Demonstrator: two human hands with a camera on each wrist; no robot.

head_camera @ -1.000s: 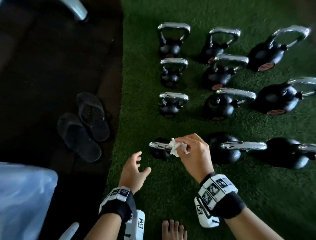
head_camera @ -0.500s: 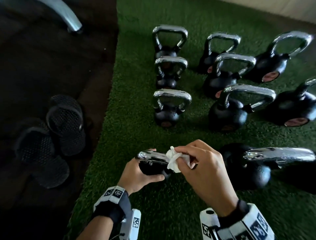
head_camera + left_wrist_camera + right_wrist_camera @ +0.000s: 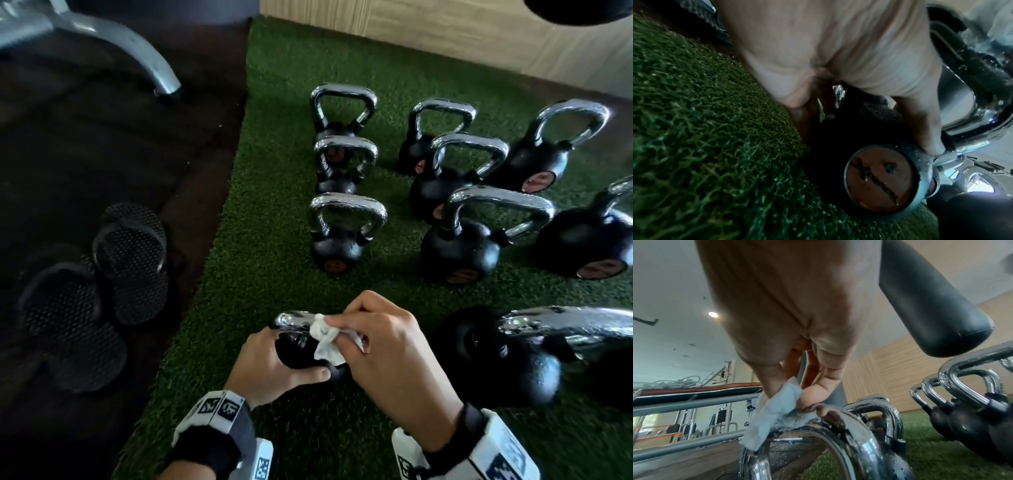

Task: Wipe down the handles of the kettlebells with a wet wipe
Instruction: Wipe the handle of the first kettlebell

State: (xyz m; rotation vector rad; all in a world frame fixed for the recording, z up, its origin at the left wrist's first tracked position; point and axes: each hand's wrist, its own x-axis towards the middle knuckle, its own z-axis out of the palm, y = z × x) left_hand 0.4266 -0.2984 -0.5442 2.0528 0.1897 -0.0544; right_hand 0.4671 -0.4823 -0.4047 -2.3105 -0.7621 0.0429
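While the right hand (image 3: pixel 383 346) pinched a crumpled wet wipe (image 3: pixel 327 339) between thumb and fingertips, it pressed the cloth onto the chrome handle (image 3: pixel 294 318) of the nearest small kettlebell (image 3: pixel 301 353), directly beneath its fingers. Just to its left, the left hand (image 3: pixel 270 370) curled round the black ball of that kettlebell, thumb across the near side, steadying it on the green turf (image 3: pixel 274 240). The wipe looked soft, limp and light, best kept bunched in a pinch; the handle was stiff, smooth and beaded with droplets, so probably slippery, and the bell heavy for its size, better gripped at the body as it was. Whether the bell stood upright or leaned was hard to tell from above, though the left wrist view suggested a tilt. Beyond the fingers stood the other kettlebells (image 3: pixel 346 233) in rows, one larger lying close at the right. Far left of both hands, off the turf, sat dark sandals (image 3: pixel 102 281).
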